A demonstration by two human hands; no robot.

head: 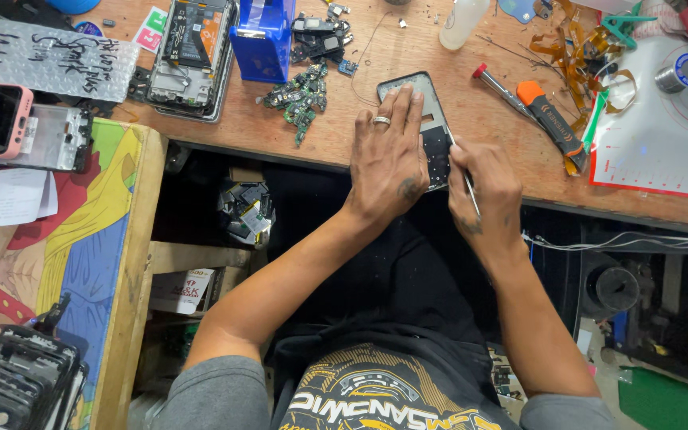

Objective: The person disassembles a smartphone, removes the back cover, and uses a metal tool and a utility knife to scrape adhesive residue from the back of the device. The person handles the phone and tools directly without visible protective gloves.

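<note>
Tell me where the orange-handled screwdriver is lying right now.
In the head view, the orange-handled screwdriver lies on the wooden bench, right of the right hand and the phone frame, beside the white mat.

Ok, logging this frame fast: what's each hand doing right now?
Left hand: open, pressed flat on the phone frame.
Right hand: closed on a thin metal tool at the frame's edge.

Matt wooden bench (408, 48); dark phone frame (431, 135), perhaps plastic; slim shiny metal tool (471, 191)
</note>
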